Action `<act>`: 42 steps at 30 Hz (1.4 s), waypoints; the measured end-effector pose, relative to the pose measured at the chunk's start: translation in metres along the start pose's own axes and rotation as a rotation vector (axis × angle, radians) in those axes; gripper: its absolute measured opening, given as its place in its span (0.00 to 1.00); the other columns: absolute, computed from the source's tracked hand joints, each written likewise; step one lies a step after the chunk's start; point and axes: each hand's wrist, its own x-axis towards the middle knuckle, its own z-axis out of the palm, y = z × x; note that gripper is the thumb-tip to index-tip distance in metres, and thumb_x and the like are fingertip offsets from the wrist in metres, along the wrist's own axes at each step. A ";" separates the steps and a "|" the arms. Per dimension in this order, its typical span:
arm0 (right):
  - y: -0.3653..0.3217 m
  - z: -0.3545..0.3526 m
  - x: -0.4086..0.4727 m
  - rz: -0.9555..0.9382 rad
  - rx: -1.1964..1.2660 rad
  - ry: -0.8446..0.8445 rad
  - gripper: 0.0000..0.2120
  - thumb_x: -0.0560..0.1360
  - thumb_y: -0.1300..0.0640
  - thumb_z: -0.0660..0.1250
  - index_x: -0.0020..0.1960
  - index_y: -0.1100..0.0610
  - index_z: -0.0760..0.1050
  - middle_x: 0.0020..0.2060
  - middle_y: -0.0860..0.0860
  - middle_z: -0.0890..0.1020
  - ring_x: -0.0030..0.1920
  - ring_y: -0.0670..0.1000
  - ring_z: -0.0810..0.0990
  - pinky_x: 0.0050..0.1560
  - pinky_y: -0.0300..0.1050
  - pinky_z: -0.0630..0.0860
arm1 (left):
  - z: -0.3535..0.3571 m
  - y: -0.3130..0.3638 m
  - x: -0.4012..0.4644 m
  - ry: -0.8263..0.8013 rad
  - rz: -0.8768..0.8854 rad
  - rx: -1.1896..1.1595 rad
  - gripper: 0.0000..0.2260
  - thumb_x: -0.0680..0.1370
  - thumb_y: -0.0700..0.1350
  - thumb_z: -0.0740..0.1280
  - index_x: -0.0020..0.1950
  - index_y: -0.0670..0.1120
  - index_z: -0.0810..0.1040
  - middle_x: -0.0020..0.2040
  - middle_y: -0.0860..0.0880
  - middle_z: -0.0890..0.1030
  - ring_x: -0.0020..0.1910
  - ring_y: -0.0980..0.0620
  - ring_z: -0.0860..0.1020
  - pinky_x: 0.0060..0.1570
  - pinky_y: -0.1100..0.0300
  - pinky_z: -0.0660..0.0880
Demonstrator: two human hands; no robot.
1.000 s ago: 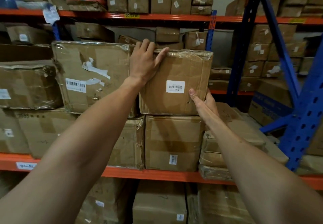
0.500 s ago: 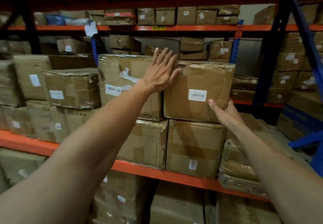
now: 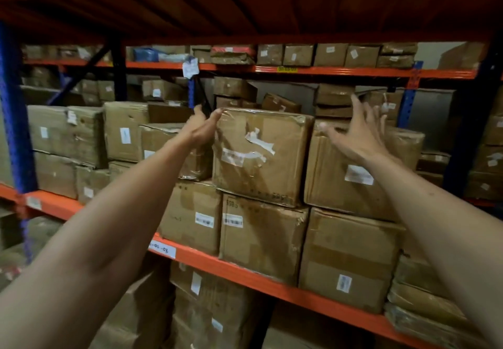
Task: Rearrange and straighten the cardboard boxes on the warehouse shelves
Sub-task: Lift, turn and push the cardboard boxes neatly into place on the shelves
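We have our left hand (image 3: 202, 128), fingers straight, on the upper left corner of the taped box (image 3: 260, 155) atop the stack, right hand (image 3: 356, 133) spread and empty; it looks heavy, wrap slippery, so grip opposite sides.

Above the top row of boxes, open room runs under the orange upper beam (image 3: 326, 70). The taped box (image 3: 261, 155) and the right box (image 3: 351, 169) stand nearly touching; the gap left of the taped box looks narrow, though blurred.
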 end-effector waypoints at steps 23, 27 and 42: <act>-0.101 0.077 0.038 0.195 -0.278 -0.114 0.40 0.72 0.30 0.72 0.79 0.41 0.67 0.78 0.57 0.70 0.82 0.63 0.57 0.78 0.67 0.31 | 0.034 -0.046 0.065 -0.276 0.109 -0.410 0.45 0.71 0.81 0.49 0.82 0.58 0.61 0.79 0.48 0.69 0.76 0.42 0.68 0.75 0.37 0.63; -0.114 0.060 0.010 0.193 -0.258 -0.111 0.39 0.72 0.30 0.72 0.79 0.41 0.68 0.78 0.59 0.70 0.82 0.63 0.56 0.78 0.67 0.31 | 0.017 -0.040 0.036 -0.264 0.102 -0.400 0.38 0.78 0.76 0.50 0.82 0.55 0.62 0.78 0.45 0.70 0.75 0.41 0.70 0.75 0.38 0.65; -0.163 0.006 -0.103 0.215 -0.019 -0.042 0.40 0.73 0.41 0.78 0.80 0.47 0.66 0.77 0.58 0.70 0.78 0.61 0.63 0.75 0.56 0.64 | -0.047 -0.049 -0.103 -0.265 -0.135 -0.831 0.32 0.86 0.65 0.44 0.67 0.48 0.80 0.62 0.44 0.83 0.69 0.41 0.77 0.48 0.57 0.73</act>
